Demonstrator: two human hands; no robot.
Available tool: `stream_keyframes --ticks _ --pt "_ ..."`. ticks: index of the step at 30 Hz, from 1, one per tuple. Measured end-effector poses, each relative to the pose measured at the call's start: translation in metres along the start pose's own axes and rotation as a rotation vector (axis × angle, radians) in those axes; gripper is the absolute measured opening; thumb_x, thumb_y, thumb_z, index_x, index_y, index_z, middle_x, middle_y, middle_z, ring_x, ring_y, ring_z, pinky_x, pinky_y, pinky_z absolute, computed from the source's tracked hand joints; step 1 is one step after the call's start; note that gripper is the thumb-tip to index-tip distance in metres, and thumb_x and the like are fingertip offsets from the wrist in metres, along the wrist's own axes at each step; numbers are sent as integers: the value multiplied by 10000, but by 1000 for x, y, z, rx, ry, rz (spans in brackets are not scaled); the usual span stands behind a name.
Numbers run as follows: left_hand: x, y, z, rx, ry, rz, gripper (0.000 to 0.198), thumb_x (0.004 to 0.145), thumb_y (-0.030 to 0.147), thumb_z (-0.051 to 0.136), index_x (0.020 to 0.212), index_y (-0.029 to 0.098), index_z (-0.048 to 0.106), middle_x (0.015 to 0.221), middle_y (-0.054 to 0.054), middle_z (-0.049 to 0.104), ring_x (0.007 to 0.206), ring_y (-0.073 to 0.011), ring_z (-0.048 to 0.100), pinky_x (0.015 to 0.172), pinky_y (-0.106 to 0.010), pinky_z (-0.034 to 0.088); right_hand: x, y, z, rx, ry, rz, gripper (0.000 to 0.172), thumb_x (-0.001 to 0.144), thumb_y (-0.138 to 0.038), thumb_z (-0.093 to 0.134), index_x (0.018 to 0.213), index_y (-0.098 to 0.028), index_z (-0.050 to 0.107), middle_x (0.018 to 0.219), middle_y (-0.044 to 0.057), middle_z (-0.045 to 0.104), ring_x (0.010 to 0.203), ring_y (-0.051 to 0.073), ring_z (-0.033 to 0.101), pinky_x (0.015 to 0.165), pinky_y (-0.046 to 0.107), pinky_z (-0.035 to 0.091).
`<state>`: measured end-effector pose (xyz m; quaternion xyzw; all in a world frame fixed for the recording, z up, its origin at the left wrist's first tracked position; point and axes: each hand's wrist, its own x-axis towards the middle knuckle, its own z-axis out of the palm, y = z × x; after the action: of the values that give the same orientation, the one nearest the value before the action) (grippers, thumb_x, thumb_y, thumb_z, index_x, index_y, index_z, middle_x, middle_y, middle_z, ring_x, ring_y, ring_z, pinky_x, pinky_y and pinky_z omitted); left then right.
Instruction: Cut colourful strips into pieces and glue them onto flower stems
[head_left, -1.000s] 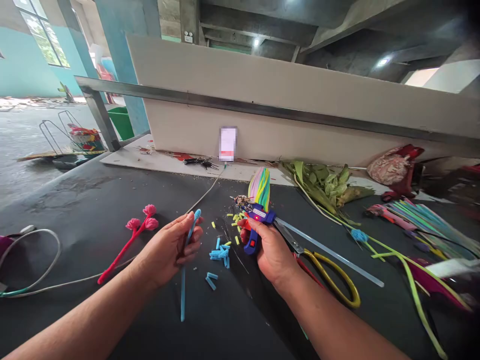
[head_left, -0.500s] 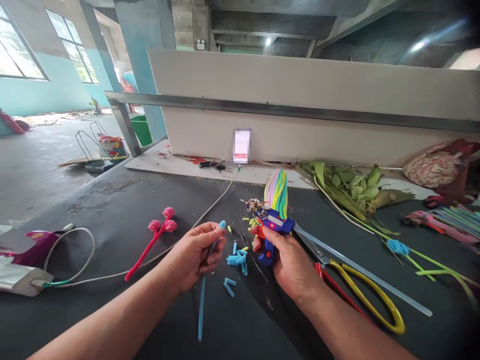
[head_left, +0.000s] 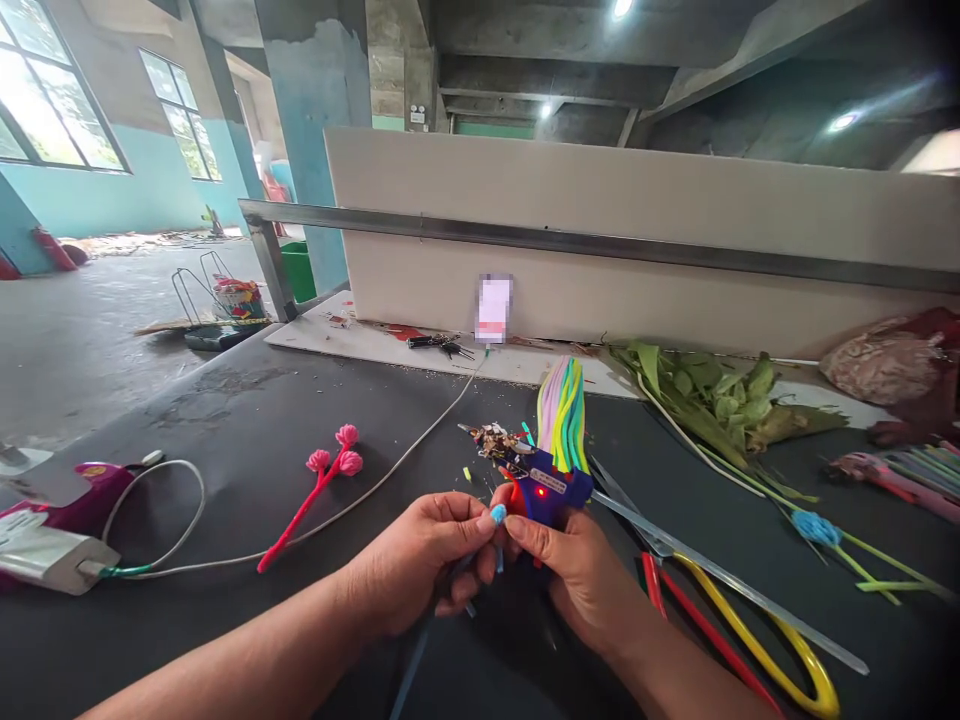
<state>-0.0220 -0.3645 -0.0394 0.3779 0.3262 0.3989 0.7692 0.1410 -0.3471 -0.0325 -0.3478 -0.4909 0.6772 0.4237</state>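
Note:
My left hand [head_left: 435,550] is closed on a blue pipe cleaner [head_left: 411,675], whose tip [head_left: 498,514] shows as a small light-blue tuft between thumb and forefinger. A blue hot glue gun [head_left: 551,485] with a glowing red light is in my right hand [head_left: 589,575]. The right thumb and forefinger also meet the tuft. Bits of debris cling round the gun's nozzle [head_left: 466,429], which points left, and a long clear glue stick [head_left: 720,565] sticks out of its back. Cut blue pieces on the table are mostly hidden behind my hands.
Scissors [head_left: 787,630] with yellow and red handles lie at right. A bundle of pipe cleaners [head_left: 562,410] stands behind the gun. Left are a pink budded stem [head_left: 300,515] and a charger with cable [head_left: 64,560]. Leaves [head_left: 720,400] and a blue knotted flower [head_left: 816,528] lie right.
My hands have come together: the left moved right with the pipe cleaner, and the right thumb and forefinger now touch its tip. The whole view has shifted slightly.

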Motion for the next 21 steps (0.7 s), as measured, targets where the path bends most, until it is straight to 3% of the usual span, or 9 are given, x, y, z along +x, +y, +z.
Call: stream_keyframes --ticks 3,7,13,21 --pt "-1 -1 2 20 -6 -13 237 785 377 581 723 158 516 567 13 551 334 -33 367 288 -147 244 -1 -1 -1 -27 -51 8 133 778 -283 653 848 -171 637 664 -15 587 655 120 507 665 249 388" --pt "-2 0 4 63 -19 5 207 779 345 584 759 142 552 632 -11 589 353 -27 384 307 -147 240 1 0 -3 -46 -1 -6 129 756 -273 677 814 -170 624 688 -25 553 663 112 481 659 239 379" --pt "-4 1 4 89 -2 33 191 786 314 578 765 124 579 579 9 552 348 0 288 343 -149 213 0 -1 -3 -80 26 -22 164 756 -314 669 805 -163 630 649 -26 533 636 112 466 634 238 368" --pt "1 1 7 132 104 -18 237 727 350 632 702 147 513 536 15 563 310 -13 328 298 -148 188 0 3 -4 -168 42 -5 181 762 -344 655 790 -169 619 652 -32 532 634 113 468 643 245 366"
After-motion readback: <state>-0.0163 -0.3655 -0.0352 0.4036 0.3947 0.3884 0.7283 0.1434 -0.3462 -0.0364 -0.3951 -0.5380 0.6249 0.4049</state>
